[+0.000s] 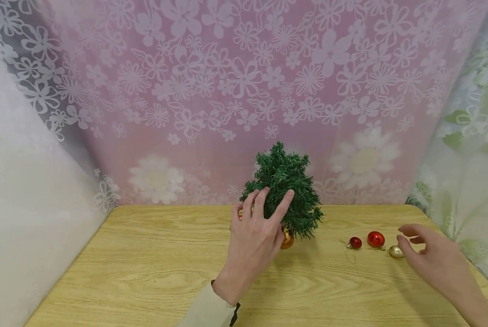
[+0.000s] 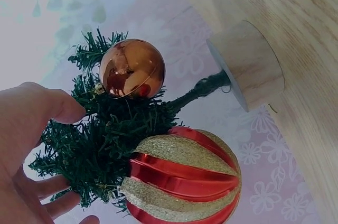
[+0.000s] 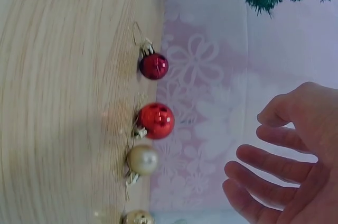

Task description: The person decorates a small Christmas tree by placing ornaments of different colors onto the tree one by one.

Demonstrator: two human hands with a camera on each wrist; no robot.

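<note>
My left hand (image 1: 255,231) is at the small green artificial Christmas tree (image 1: 284,181), its fingers spread over the near-left branches. In the left wrist view, the thumb and fingertips lie against the needles. A shiny copper-orange ball ornament (image 2: 133,68) and a larger red ball ornament with gold glitter stripes (image 2: 185,177) hang from the low branches. On the right, my right hand (image 1: 436,259) hovers over the table with loosely bent fingers and nothing in them. Closest to it is a pale gold ball ornament (image 1: 396,252), beside a bright red ball (image 1: 376,239) and a smaller dark red ball (image 1: 355,243).
The tree stands on a round wooden base (image 2: 248,65). Another gold ornament (image 3: 138,217) shows at the bottom of the right wrist view. Beyond the wooden table (image 1: 145,263) hangs a pink floral curtain (image 1: 227,113), with pale curtains at both sides.
</note>
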